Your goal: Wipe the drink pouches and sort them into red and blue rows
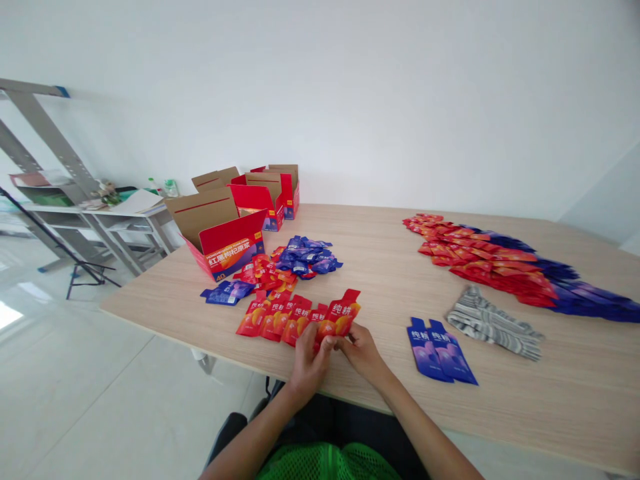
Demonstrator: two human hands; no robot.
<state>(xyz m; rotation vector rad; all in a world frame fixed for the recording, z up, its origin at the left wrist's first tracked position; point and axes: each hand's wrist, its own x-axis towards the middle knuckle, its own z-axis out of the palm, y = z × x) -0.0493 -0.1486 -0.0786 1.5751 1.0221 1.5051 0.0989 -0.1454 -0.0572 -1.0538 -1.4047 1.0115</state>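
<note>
Flat red-and-orange foil-like pouch with narrow neck (341, 312): probably light, pliable, slippery; best held by lower edges.
Left hand (306, 367): grasping pouch's base.
Right hand (365, 352): pinching its lower right corner.

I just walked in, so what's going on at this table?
A person's left hand and right hand hold a red pouch over the table, beside a row of red pouches. Two blue pouches lie to the right, near striped fabric. Open red boxes stand at the back left.
</note>
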